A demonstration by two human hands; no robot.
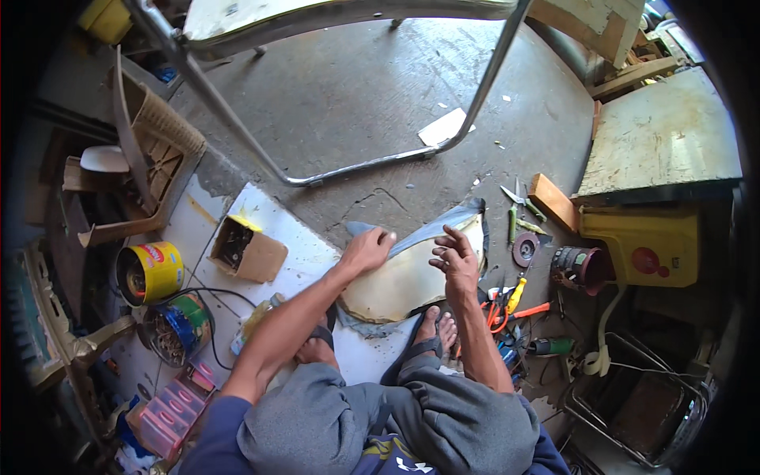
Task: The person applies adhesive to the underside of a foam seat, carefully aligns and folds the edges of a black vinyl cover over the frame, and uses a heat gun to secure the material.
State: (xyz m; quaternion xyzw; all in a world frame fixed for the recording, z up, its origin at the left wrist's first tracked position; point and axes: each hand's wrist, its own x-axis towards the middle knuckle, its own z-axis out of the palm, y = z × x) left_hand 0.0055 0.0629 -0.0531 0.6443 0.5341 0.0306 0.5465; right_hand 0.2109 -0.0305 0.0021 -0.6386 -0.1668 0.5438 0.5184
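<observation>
A cream padded panel (pixel 396 289), shaped like a chair seat, lies on the floor between my feet. Grey-blue fabric (pixel 431 225) shows around its far edge and bunches out along its near edge. My left hand (pixel 370 252) is closed at the panel's far left edge, with the fabric coming out on both sides of the fingers; the exact grip is partly hidden. Above the panel's right side, my right hand (pixel 456 260) is raised with its fingers bent and apart, and nothing shows in it.
A metal-framed chair (pixel 317 179) stands ahead. On the left are a cardboard box (pixel 252 255), a yellow can (pixel 150 271), a tin of nails (pixel 176 328) and a pink organizer (pixel 178 408). Rightward lie pliers (pixel 522 203), a tape roll (pixel 526 248), a wooden block (pixel 554 202) and screwdrivers (pixel 516 295).
</observation>
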